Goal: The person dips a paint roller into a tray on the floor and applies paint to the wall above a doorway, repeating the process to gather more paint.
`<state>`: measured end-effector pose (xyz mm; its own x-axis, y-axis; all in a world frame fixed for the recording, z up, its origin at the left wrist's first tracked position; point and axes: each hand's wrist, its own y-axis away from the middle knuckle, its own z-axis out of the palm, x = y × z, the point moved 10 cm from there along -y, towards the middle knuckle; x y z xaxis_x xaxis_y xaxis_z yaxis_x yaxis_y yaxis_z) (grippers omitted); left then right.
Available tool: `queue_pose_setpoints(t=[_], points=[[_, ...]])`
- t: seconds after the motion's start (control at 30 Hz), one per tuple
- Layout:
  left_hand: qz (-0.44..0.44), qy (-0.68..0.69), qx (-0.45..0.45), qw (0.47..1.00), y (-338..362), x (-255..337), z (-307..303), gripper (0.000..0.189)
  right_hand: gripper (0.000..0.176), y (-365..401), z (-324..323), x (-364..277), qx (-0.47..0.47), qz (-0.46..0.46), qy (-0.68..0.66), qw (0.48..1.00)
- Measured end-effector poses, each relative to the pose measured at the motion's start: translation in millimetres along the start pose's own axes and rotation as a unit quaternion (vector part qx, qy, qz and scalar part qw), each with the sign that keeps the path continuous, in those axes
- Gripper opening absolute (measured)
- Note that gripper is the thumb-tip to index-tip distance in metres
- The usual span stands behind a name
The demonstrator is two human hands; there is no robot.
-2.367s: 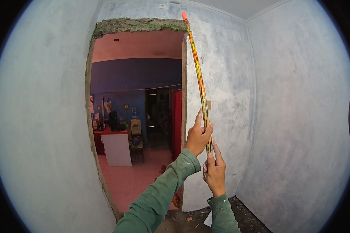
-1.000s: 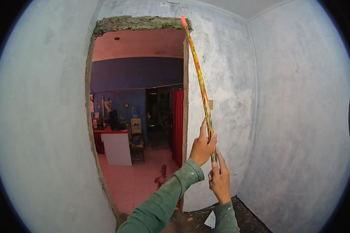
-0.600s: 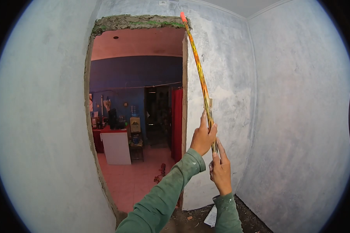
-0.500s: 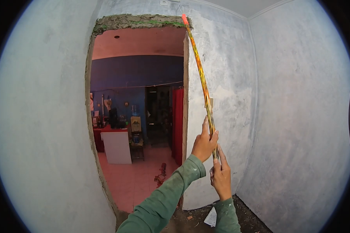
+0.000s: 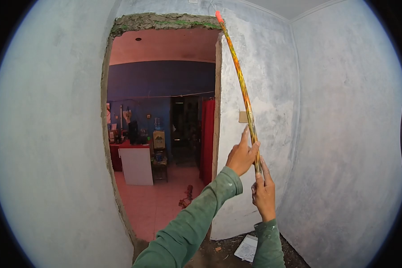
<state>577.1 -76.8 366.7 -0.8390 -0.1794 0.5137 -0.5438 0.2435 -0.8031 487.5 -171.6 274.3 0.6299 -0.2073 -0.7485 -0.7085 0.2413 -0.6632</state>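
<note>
A long pole (image 5: 240, 73) with a yellow, orange and black pattern rises in front of the wall. Its red-orange top end and a thin metal rod reach near the top of the view, where whatever it carries is cut off. My left hand (image 5: 243, 155) grips the pole, with the index finger stretched up along it. Lower down, my right hand (image 5: 264, 196) holds the pole near its bottom end, its fingers partly hidden. Both of my sleeves are green with pale smudges. Just left of the pole, a beige switch plate (image 5: 243, 116) sits on the wall.
A rough-edged doorway (image 5: 105, 89) opens onto a room with a white-fronted counter (image 5: 136, 166), a water dispenser (image 5: 159, 139) and a red curtain (image 5: 207, 140). Grey-white walls (image 5: 348, 125) stand on both sides. A white flat object (image 5: 246, 248) lies on the debris-strewn floor.
Both hands and the pole sit slightly farther right and higher in the view. The doorway has shifted a little right and up too, and more of the white flat object shows.
</note>
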Motion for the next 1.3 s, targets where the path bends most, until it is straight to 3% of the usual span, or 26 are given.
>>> queue_pose_setpoints(t=[0.13, 0.5, 0.6, 0.87, 1.0, 1.07, 1.3], points=[[-0.032, 0.064, -0.065, 0.995, 42, -6, 12, 0.075, 0.05, 23, -20, 18, -0.001, 0.024, -0.004, 1.0], [-0.08, 0.136, -0.046, 0.986, 81, -37, 6, 0.074, 0.049, 10, -25, 2, 0.009, 0.0, 0.013, 1.0], [-0.099, 0.146, -0.036, 0.984, 100, -49, -2, 0.074, 0.049, 36, -28, 19, 0.008, 0.048, 0.018, 0.999], [-0.134, 0.149, -0.034, 0.979, 131, -81, -2, 0.073, 0.049, 21, -22, 12, 0.023, -0.002, 0.015, 1.0], [-0.155, 0.156, -0.03, 0.975, 153, -92, -8, 0.073, 0.049, 46, -20, 20, 0.018, 0.013, 0.037, 0.999], [-0.172, 0.148, -0.031, 0.973, 164, -98, -13, 0.074, 0.049, 63, -21, 36, 0.015, 0.064, 0.033, 0.997], [-0.195, 0.163, -0.036, 0.966, 184, -119, -9, 0.074, 0.05, 54, -17, 29, 0.016, 0.045, 0.004, 0.999]])
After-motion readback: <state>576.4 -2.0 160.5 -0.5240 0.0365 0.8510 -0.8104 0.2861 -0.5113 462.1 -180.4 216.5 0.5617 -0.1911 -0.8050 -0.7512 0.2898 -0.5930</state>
